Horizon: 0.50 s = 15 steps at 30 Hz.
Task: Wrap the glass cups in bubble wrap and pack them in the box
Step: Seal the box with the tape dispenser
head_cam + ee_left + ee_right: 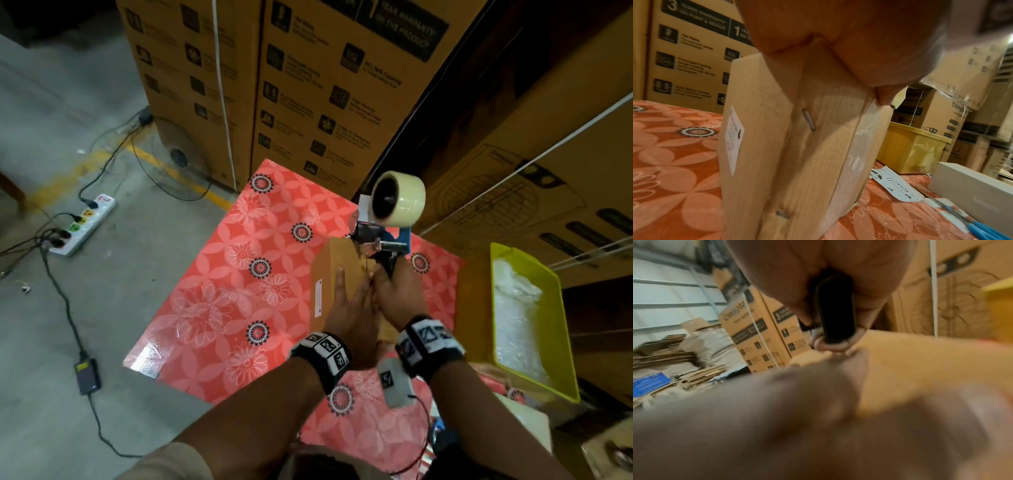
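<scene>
The right hand (397, 294) clenched the tape dispenser (387, 222) at the far edge of the box (329, 267); the left hand (349, 308), fingers straight, pressed its top beside.

black wristbands (325, 356) with white square markers, grey wrist camera (394, 382), red cable (423, 442)

Warehouse or stockroom. Tall printed appliance cartons (308, 85) stacked behind the floral-covered table (222, 274); flattened cardboard heaps (684, 366) beyond them; bare concrete floor (51, 120) left of the table, power strip (84, 224) lying there.
</scene>
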Motion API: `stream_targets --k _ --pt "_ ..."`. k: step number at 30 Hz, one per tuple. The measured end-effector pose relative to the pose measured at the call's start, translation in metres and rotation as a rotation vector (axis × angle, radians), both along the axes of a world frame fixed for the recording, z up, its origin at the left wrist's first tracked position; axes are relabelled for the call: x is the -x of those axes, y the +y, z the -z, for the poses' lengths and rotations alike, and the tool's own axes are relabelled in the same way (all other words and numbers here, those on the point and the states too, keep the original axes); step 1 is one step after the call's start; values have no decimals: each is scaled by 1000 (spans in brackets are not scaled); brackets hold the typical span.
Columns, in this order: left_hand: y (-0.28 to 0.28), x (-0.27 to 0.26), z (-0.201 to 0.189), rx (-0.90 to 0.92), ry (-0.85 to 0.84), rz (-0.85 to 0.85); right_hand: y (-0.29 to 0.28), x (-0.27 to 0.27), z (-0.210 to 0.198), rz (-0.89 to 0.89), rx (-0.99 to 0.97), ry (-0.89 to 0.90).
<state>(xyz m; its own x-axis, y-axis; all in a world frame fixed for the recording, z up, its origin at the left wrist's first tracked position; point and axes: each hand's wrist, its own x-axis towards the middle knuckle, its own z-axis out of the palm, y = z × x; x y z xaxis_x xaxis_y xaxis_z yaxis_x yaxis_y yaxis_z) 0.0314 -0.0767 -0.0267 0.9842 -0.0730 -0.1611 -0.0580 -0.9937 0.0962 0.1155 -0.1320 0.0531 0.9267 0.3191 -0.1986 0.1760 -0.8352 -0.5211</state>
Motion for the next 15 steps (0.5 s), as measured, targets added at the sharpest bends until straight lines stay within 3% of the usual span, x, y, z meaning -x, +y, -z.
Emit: stream_targets --k 7,15 --pt "-1 -1 4 -34 9 -7 -9 13 24 51 -167 -102" --pt "1 1 4 8 5 28 -17 21 23 33 -175 -95"
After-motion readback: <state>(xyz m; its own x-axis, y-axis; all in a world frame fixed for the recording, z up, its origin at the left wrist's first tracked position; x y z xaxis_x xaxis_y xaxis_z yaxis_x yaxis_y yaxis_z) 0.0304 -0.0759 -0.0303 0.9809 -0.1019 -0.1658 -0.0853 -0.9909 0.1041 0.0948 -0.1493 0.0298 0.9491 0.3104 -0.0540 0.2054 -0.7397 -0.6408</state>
